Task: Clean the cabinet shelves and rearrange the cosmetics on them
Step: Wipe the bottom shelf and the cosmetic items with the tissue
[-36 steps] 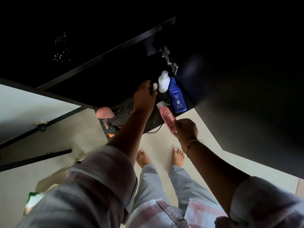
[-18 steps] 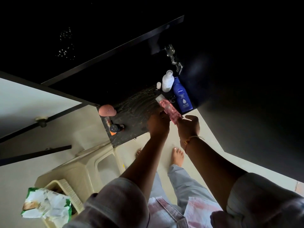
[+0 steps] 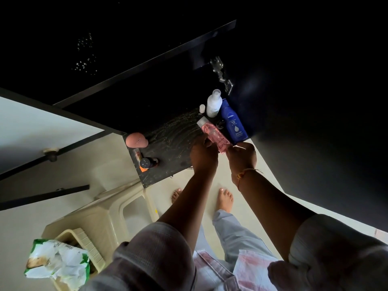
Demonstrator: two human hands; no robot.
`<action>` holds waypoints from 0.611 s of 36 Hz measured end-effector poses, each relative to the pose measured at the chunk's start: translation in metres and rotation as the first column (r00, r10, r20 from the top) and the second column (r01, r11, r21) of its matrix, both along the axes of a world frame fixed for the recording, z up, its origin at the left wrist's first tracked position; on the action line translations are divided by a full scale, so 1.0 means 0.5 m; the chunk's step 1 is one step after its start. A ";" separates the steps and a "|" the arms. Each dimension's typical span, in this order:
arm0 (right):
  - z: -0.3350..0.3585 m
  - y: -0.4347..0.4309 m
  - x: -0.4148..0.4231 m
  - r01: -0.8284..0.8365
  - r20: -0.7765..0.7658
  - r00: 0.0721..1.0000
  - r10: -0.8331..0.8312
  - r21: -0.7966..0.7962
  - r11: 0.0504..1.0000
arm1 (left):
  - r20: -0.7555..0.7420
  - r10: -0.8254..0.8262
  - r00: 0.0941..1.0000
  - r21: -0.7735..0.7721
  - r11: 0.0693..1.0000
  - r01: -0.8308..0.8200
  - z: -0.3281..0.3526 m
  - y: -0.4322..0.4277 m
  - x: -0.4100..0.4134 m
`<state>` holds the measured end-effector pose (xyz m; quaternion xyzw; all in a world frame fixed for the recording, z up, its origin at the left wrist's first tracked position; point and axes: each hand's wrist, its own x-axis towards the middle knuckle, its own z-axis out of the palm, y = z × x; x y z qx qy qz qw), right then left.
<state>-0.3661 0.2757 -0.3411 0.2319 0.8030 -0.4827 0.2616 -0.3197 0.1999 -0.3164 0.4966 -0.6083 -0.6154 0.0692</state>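
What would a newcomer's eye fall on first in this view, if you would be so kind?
Probably the pink bottle, held at its lower end by both the left hand and the right hand over the front edge of the dark shelf. Next, the blue lotion bottle and white bottle at the shelf's right, and the pink egg-shaped case at its left end.

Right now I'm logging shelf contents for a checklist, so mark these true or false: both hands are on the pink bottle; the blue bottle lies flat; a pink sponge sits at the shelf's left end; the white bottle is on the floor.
1. Both hands are on the pink bottle. True: left hand and right hand grip it.
2. The blue bottle lies flat. False: it stands upright.
3. A pink sponge sits at the shelf's left end. True.
4. The white bottle is on the floor. False: it stands on the shelf behind the blue bottle.
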 end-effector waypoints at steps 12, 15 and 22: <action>0.010 -0.006 0.018 0.048 0.039 0.998 -0.046 -0.043 0.998 | 0.063 -0.054 0.997 -0.129 0.990 0.062 -0.017 -0.004 0.011; 0.021 -0.012 0.036 -0.050 -0.028 0.998 0.051 0.055 0.997 | 0.042 -0.049 0.998 -0.118 0.992 0.054 0.013 -0.005 0.018; 0.072 -0.038 0.085 -0.573 -0.415 0.671 0.614 0.235 0.785 | 0.087 -0.010 0.996 -0.480 0.876 0.050 0.057 -0.028 0.102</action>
